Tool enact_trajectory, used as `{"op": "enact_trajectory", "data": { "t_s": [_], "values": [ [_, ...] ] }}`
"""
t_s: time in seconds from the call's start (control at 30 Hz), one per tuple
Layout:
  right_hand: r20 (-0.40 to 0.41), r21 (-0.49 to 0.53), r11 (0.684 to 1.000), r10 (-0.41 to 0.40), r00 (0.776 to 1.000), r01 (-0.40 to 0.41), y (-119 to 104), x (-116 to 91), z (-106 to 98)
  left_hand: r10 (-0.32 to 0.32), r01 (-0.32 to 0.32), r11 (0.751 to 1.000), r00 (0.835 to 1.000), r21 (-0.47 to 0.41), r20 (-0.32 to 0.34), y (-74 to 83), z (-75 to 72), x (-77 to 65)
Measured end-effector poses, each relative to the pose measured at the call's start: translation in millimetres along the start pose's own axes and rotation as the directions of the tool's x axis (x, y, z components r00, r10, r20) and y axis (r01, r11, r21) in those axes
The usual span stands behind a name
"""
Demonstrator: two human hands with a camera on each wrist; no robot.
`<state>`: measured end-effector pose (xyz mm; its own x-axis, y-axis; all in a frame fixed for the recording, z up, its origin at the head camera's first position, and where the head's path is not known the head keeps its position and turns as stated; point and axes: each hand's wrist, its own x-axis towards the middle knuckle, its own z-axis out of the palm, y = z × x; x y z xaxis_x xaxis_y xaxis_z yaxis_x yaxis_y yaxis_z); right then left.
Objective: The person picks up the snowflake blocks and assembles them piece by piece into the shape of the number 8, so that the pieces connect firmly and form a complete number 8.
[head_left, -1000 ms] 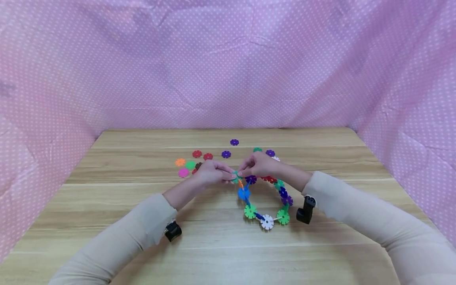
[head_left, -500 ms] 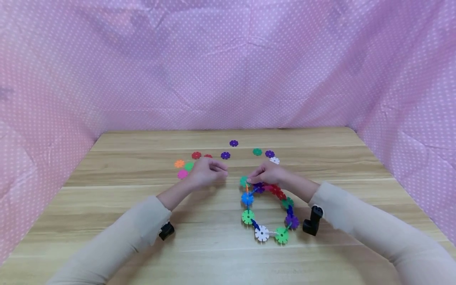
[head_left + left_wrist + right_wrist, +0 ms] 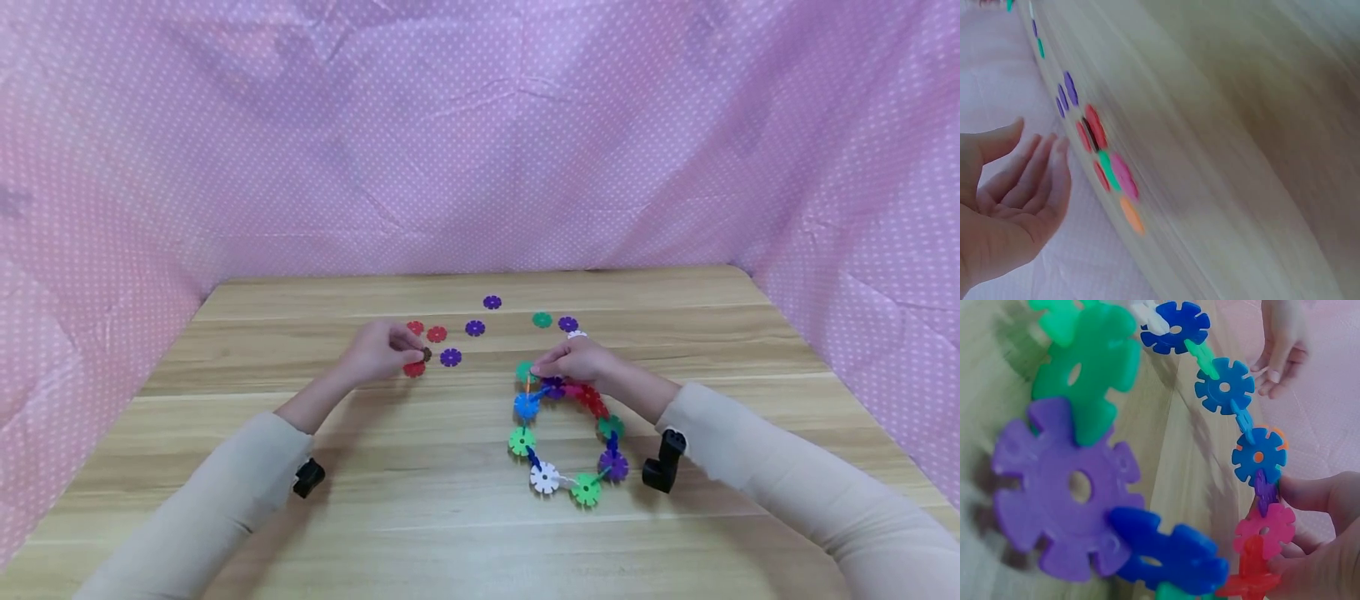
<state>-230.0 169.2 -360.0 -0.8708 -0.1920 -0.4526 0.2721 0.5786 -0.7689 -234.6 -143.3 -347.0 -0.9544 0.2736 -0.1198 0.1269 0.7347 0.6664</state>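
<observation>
Notched plastic flower discs of many colours link into a ring (image 3: 522,442) right of the table's middle. My right hand (image 3: 581,360) pinches its far side, by a teal disc (image 3: 524,372). In the right wrist view, the thumb (image 3: 1310,492) lies beside a purple disc (image 3: 1266,495) and a pink one (image 3: 1264,530). My left hand (image 3: 378,352) is over the loose discs at left, fingertips right at a brown disc (image 3: 427,354). The left wrist view shows this hand (image 3: 1019,194) with thumb and fingers apart and nothing between them.
Red discs (image 3: 437,334) and purple discs (image 3: 475,328) lie loose on the wooden table (image 3: 420,533). Farther right are a green disc (image 3: 542,320), another purple one and a white one. Pink, green and orange discs (image 3: 1132,215) show in the left wrist view. A pink dotted cloth (image 3: 480,150) surrounds the table.
My left hand has left the ring and moved left to the loose discs. My right hand still holds the ring, which has shifted slightly right and nearer.
</observation>
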Motion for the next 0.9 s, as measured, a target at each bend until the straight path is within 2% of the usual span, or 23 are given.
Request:
{"op": "enact_trajectory", "data": {
  "t_s": [0.17, 0.3, 0.47, 0.77, 0.9],
  "values": [
    [-0.045, 0.005, 1.0, 0.016, 0.999, -0.016, -0.8, -0.1, 1.1, 0.033, -0.037, 0.994, 0.999, 0.102, 0.031, -15.2, -6.8, -6.8],
    [-0.056, 0.023, 0.999, 0.031, 0.998, -0.029, -0.2, 0.1, 1.2, 0.056, -0.055, 0.983, 0.998, 0.173, -0.002, -24.5, -9.0, -12.1],
    [-0.055, 0.042, 0.998, 0.041, 0.998, -0.038, 1.2, 1.2, 2.0, 0.04, -0.031, 0.971, 0.999, 0.236, -0.036, -31.5, -7.6, -14.9],
    [-0.05, 0.067, 0.997, 0.035, 0.998, -0.032, -0.3, -0.3, 4.7, 0.049, -0.028, 0.954, 0.997, 0.299, -0.062, -35.2, 0.4, -11.7],
    [-0.048, 0.062, 0.998, 0.033, 0.998, -0.03, -0.8, -1.0, 6.2, 0.041, -0.016, 0.96, 0.996, 0.28, -0.081, -34.4, 2.2, -12.1]
  ]
}}
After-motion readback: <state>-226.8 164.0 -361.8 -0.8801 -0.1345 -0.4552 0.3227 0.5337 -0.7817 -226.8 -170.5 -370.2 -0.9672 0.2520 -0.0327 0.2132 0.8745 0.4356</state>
